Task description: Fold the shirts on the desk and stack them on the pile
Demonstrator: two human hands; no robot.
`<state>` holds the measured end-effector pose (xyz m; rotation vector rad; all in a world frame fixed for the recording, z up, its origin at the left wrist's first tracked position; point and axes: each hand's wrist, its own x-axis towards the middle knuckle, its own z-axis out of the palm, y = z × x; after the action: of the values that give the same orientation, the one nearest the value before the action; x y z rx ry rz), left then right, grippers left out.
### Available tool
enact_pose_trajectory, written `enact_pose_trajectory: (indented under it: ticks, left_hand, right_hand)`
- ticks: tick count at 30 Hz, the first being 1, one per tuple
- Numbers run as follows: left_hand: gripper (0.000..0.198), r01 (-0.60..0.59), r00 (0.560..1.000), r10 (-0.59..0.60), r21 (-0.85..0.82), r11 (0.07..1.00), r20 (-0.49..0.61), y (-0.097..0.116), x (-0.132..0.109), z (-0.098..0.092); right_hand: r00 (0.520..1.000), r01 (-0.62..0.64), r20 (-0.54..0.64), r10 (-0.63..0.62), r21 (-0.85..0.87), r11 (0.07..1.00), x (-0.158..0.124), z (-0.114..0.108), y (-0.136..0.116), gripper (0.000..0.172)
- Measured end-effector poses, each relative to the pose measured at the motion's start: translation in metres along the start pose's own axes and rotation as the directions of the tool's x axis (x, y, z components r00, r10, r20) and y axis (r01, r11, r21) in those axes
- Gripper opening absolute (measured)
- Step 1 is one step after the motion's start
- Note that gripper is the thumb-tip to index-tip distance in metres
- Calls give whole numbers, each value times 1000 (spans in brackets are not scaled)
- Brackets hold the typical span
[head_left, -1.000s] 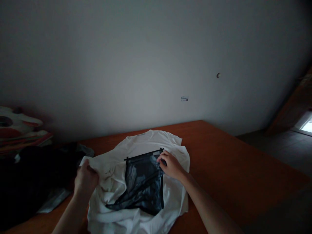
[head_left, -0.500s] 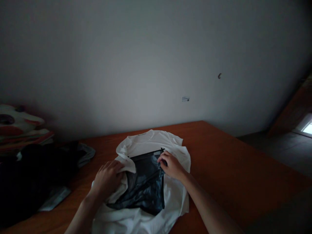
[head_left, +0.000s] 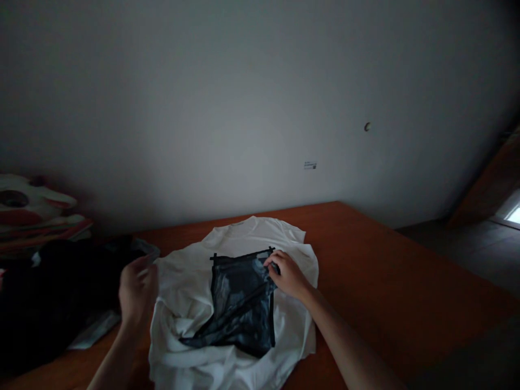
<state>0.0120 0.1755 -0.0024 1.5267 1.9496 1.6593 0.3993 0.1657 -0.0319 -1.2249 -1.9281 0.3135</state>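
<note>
A white T-shirt [head_left: 184, 276] with a large dark printed panel [head_left: 239, 292] lies wrinkled on the wooden surface. Creases run slantwise across the panel, and the cloth near its lower left is bunched. My right hand [head_left: 286, 275] is closed at the panel's upper right edge, thumb and fingers pinching the shirt's fabric. At the shirt's left edge is my left hand [head_left: 138, 290], fingers bent and smeared by motion. Whether it still grips any cloth cannot be made out.
On the left lies a heap of black clothing [head_left: 69, 292], with a stack of colourful patterned cloth items [head_left: 40, 211] behind it. The orange-brown wooden surface [head_left: 365, 271] meets a pale wall [head_left: 244, 108] at the back. A small label [head_left: 310, 165] is on the wall.
My left hand has moved left and the shirt's folded left side now lies spread out, uncovering the panel's left edge and upper left corner. My right hand has stayed nearly in place.
</note>
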Motion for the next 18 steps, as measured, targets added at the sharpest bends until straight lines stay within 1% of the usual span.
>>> enact_pose_trajectory:
  ticks: [1,2,3,4,6,7,9,12,15,16,18]
  left_hand:
    - [47,-93,989,83,74,993,124,4,-7,8]
    - [49,-197,955,159,135,971,249,8,-14,16]
    - [52,-291,909,211,183,939,360,9,-20,23]
    - [55,-362,863,233,227,904,448,9,-25,28]
    - [59,-472,792,221,342,813,569,4,-30,32]
    - [60,-509,772,203,396,764,602,-1,-30,32]
    - [60,-535,761,158,470,702,629,-11,-27,28]
    - [62,-533,773,126,529,661,621,-24,-18,21]
    - [60,-532,792,149,550,643,592,-34,-13,17]
    - [58,-543,790,167,547,638,590,-37,-12,17]
    - [54,-585,765,213,517,625,608,-42,-11,17]
  right_hand:
    - [1000,-7,-11,6,-21,1000,-1,0,2,25]
    - [1000,-16,-17,15,-43,999,-1,0,4,26]
    - [999,-27,-20,25,-66,997,-2,0,7,26]
    - [999,-38,-21,36,-91,995,-2,0,9,27]
    - [998,-58,-26,55,-150,987,-2,-1,12,27]
    - [997,-72,-34,67,-185,980,-2,-2,13,26]
    - [992,-119,-75,103,-269,956,-2,-5,15,25]
    - [971,-225,-167,170,-405,886,-4,-13,21,30]
    - [937,-349,-202,285,-522,778,-7,-24,29,36]
    - [918,-395,-209,336,-544,740,-8,-28,31,36]
    - [876,-474,-225,426,-557,682,-9,-37,36,35]
